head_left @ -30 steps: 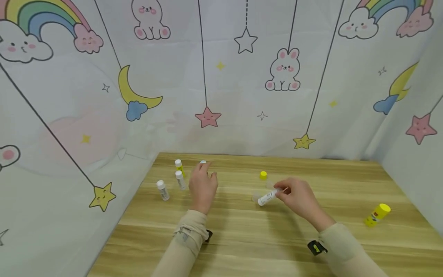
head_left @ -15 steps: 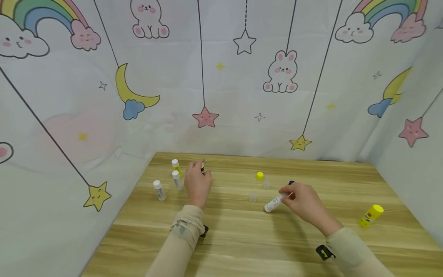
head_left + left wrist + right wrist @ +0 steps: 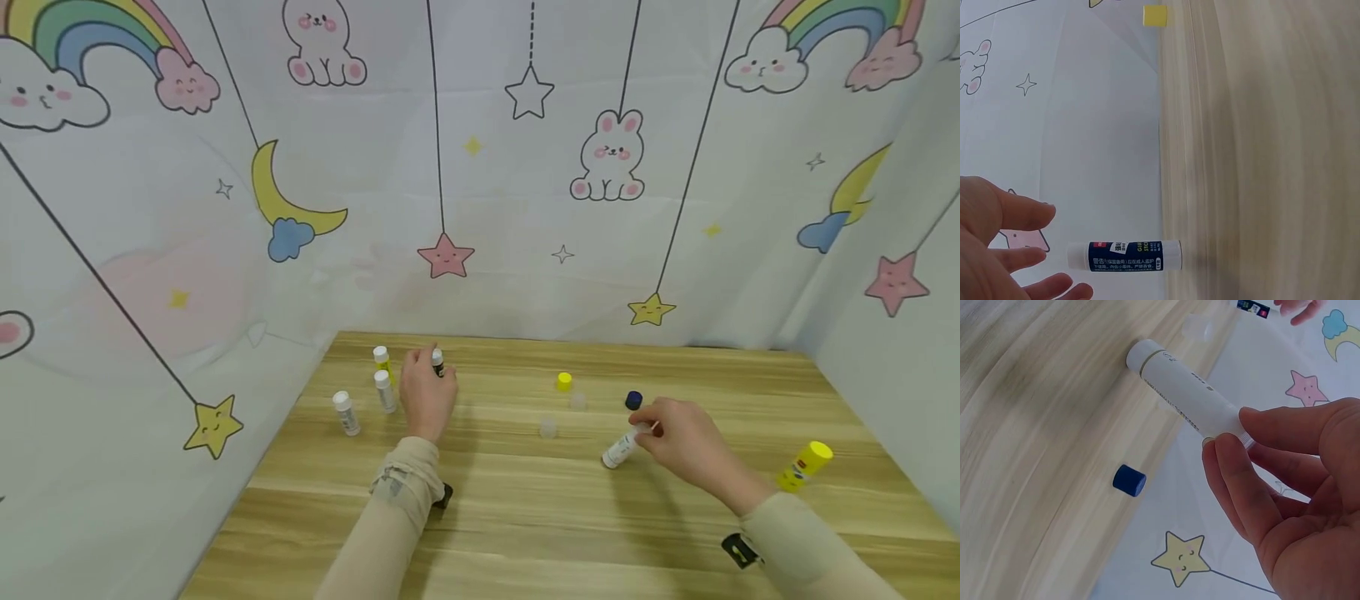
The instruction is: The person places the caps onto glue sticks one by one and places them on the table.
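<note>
My right hand (image 3: 684, 443) pinches a white glue stick (image 3: 621, 450) by its upper end between thumb and fingertips. The stick slants, its lower end pointing left toward the table. In the right wrist view a dark blue cap (image 3: 1129, 480) lies near the stick. My left hand (image 3: 427, 396) is beside a glue stick with a dark blue label and white cap (image 3: 1125, 256), which stands upright. Its fingers are relaxed and apart from that stick in the left wrist view. Just left of this hand stand two white glue sticks (image 3: 385, 392) and a yellow one with a white cap (image 3: 382, 360).
A yellow glue stick (image 3: 805, 467) stands at the right of the wooden table (image 3: 525, 533). A yellow cap (image 3: 564, 382) and two translucent caps (image 3: 548, 427) lie mid-table. Behind the table hangs a printed curtain (image 3: 510, 200).
My right hand has moved right with the white glue stick, and the dark blue cap has come into view. The dark-labelled stick now shows more beside my left hand.
</note>
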The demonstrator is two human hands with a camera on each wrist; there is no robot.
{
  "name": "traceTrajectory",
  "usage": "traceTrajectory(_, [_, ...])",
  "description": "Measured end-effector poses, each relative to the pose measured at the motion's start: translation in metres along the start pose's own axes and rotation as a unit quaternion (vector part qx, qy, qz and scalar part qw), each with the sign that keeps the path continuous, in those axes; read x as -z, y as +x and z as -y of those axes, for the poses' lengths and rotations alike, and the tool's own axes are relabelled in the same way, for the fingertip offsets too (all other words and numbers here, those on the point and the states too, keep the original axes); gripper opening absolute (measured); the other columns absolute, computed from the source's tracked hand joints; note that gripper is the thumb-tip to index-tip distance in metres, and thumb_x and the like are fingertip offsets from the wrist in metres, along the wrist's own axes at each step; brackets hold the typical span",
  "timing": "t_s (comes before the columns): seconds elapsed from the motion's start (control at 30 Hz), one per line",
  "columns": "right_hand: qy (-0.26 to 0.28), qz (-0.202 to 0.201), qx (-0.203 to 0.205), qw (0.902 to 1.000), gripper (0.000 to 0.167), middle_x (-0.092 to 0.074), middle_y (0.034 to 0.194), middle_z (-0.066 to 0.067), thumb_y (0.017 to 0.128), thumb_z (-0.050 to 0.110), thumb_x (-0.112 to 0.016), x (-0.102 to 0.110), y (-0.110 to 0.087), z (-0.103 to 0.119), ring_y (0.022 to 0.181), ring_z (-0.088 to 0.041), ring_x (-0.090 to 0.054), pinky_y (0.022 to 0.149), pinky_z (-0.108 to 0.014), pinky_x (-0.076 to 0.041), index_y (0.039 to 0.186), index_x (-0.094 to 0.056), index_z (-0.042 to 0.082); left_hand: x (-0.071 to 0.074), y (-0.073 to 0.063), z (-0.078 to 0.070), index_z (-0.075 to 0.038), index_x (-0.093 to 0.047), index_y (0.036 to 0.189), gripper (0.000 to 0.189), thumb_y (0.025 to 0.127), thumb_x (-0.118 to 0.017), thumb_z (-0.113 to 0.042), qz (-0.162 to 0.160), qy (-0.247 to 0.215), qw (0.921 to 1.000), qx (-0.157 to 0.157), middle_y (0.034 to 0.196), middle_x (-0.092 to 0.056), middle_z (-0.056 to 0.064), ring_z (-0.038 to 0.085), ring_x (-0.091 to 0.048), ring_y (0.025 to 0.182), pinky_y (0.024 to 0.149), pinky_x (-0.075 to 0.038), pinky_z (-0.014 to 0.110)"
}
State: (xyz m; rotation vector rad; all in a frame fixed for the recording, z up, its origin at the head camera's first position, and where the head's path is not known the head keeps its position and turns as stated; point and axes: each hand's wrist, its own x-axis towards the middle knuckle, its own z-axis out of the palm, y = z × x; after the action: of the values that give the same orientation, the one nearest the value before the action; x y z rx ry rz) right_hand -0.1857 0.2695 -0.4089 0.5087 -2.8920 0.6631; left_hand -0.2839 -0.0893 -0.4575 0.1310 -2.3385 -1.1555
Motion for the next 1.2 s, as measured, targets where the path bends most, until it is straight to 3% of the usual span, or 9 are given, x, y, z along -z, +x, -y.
traceTrajectory(0.23, [-0.02, 0.017, 0.0, 0.9997, 0.018, -0.067, 0.09, 0.001, 0.085, 0.004, -0.077, 0.011, -0.007, -0.012, 0.075, -0.012, -0.063, 0.062, -0.031, -0.053, 0.102, -0.077, 0.006, -0.002, 0.003, 0.003, -0.002, -0.06, 0.135, 0.05, 0.088, -0.076, -0.009, 0.014, -0.028, 0.9991, 0.027, 0.122, -0.059, 0.021, 0.039, -0.059, 0.109, 0.092, -0.048, 0.053])
traceTrajectory(0.73, [-0.033, 0.048, -0.024, 0.998, 0.019, -0.068, 0.092, -0.002, 0.083, 0.001, -0.078, 0.035, -0.025, -0.04, 0.075, -0.016, -0.064, 0.06, -0.032, -0.054, 0.101, -0.076, 0.001, -0.005, 0.006, 0.007, -0.002, -0.057, 0.138, 0.05, 0.091, -0.072, -0.011, 0.028, -0.037, 0.9975, 0.053, 0.122, -0.061, 0.021, 0.038, -0.06, 0.111, 0.095, -0.047, 0.054])
traceTrajectory(1.2, [-0.075, 0.03, -0.017, 0.9966, 0.017, -0.066, 0.085, -0.001, 0.079, 0.0, -0.08, 0.053, -0.043, -0.061, 0.073, -0.019, -0.066, 0.059, -0.036, -0.054, 0.096, -0.076, 0.001, -0.009, 0.011, 0.011, 0.0, -0.059, 0.134, 0.048, 0.09, -0.074, -0.012, 0.022, -0.014, 0.997, 0.073, 0.127, -0.062, 0.021, 0.041, -0.058, 0.117, 0.099, -0.044, 0.055])
